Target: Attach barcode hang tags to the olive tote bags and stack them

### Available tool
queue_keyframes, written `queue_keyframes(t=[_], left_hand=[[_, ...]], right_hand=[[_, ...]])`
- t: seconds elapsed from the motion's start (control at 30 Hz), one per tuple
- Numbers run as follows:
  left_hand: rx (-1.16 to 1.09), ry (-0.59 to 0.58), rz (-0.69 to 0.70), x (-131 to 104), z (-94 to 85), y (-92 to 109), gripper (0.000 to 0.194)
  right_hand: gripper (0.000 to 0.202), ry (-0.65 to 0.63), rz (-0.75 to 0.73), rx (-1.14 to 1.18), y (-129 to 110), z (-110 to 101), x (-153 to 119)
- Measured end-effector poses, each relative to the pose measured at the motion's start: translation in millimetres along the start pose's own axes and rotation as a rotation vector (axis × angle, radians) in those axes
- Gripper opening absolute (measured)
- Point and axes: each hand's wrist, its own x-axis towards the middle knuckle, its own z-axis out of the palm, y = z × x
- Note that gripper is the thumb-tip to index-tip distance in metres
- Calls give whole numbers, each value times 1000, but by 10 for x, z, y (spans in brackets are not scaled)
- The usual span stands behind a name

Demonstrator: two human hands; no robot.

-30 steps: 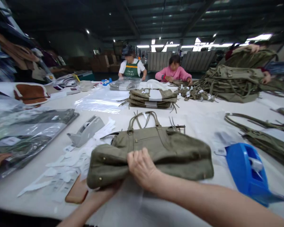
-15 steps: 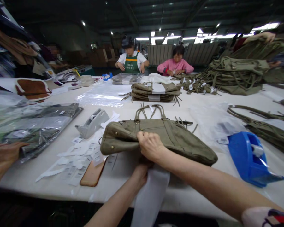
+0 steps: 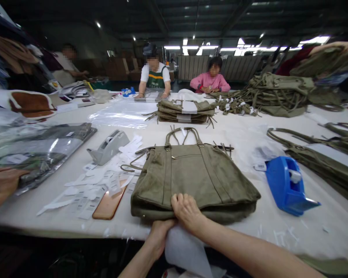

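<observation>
An olive-green handbag (image 3: pixel 188 173) lies on the table in front of me, its two handles pointing away and its base toward me. My right hand (image 3: pixel 188 213) grips the lower edge near the middle, fingers curled over the front panel. Just left of it, my left hand (image 3: pixel 159 236) holds the underside of the same edge, its fingers partly hidden beneath the bag. A strip of white paper (image 3: pixel 185 251) hangs from under the bag between my wrists, over the table edge; what holds it is hidden.
A grey tape dispenser (image 3: pixel 110 148), paper tags (image 3: pixel 89 193) and a phone (image 3: pixel 108 206) lie left. A blue tape dispenser (image 3: pixel 287 185) stands right. Stacked olive bags (image 3: pixel 185 112) sit beyond. A co-worker's hand (image 3: pixel 2 185) touches plastic-wrapped goods (image 3: pixel 55 150); other people work across the table.
The handbag has gone from tilted and folded, base raised, to lying flatter with its front panel spread out. Both my hands have moved down and toward me with its lower edge.
</observation>
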Motion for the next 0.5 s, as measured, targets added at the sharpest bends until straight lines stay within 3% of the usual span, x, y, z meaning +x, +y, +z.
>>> queue_keyframes(t=[0.07, 0.13, 0.17, 0.23, 0.33, 0.4, 0.5], left_hand=[[214, -142, 16, -212, -179, 31, 42], [583, -185, 44, -397, -391, 98, 38], [786, -154, 132, -460, -483, 150, 34], [1150, -17, 493, -504, -591, 288, 27], [1492, 131, 1035, -383, -547, 501, 34], [1615, 135, 1173, -237, -462, 595, 38], [1666, 123, 1255, 3, -430, 668, 40]], right_hand=[[45, -146, -73, 181, 119, -152, -1], [53, -240, -166, 362, 368, -376, 60], [52, -227, -175, 416, 534, -475, 125], [45, -97, -66, 419, 926, -586, 346], [36, 53, 213, 269, 1567, -504, 866], [34, 60, 298, 215, 1947, -348, 1267], [34, 34, 327, 188, 2310, -115, 1829]])
